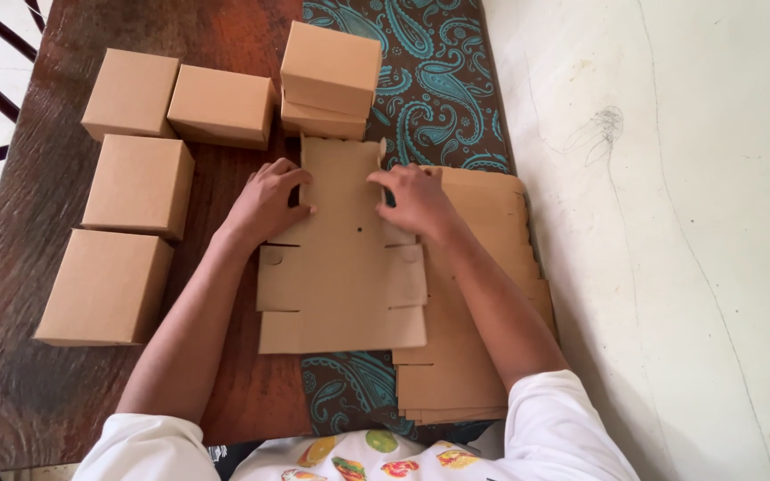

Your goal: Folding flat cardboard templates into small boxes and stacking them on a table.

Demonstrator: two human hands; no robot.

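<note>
Both hands lie spread, palms down, on the flat cardboard blank (342,258) at the surface's middle near its front edge, left hand (265,203) and right hand (413,200) flanking the upper panel, so creasing cleanly means pressing evenly along the scored lines.

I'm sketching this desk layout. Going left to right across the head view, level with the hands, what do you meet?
Folded cardboard box → left hand → flat cardboard sheet, pressed by both hands → right hand → stack of flat sheets → pale wall.
</note>
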